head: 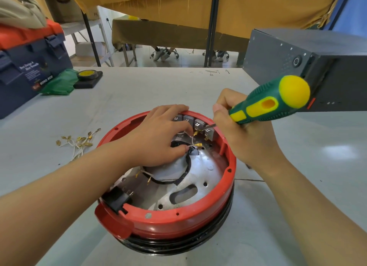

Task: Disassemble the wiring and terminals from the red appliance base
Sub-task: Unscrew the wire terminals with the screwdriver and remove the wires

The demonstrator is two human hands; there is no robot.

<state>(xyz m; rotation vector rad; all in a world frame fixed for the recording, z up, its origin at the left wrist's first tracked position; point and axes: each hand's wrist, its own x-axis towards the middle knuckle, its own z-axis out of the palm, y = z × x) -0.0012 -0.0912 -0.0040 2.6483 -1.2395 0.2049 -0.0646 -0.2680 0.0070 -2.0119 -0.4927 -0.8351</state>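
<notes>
Head camera looked down over the grey table, and from where I stood the far left held a navy toolbox with an orange lid, a green bag beside it and a roll of black tape on a dark pad. Nearer in lay a loose pile of removed wires, white leads with brass spade terminals, well apart from the work. In the middle sat the red appliance base, open side up, a black cable curling across its metal floor. The left hand reached inside, its outer fingers spread over the far rim while thumb and forefinger pinched a white lead just behind a freed brass terminal. To the right, the right hand was wrapped firmly round a green and yellow screwdriver, its tip pushed in at the row of grey switch blocks on the far wall, beside another terminal that seemed to be seated yet. A dark metal case stood at the right edge. I judged the risk to be a slip: with force on a stiff connector, the blade could jump toward the left fingertips close by, or a hard tug could tear the lead from its crimp.
</notes>
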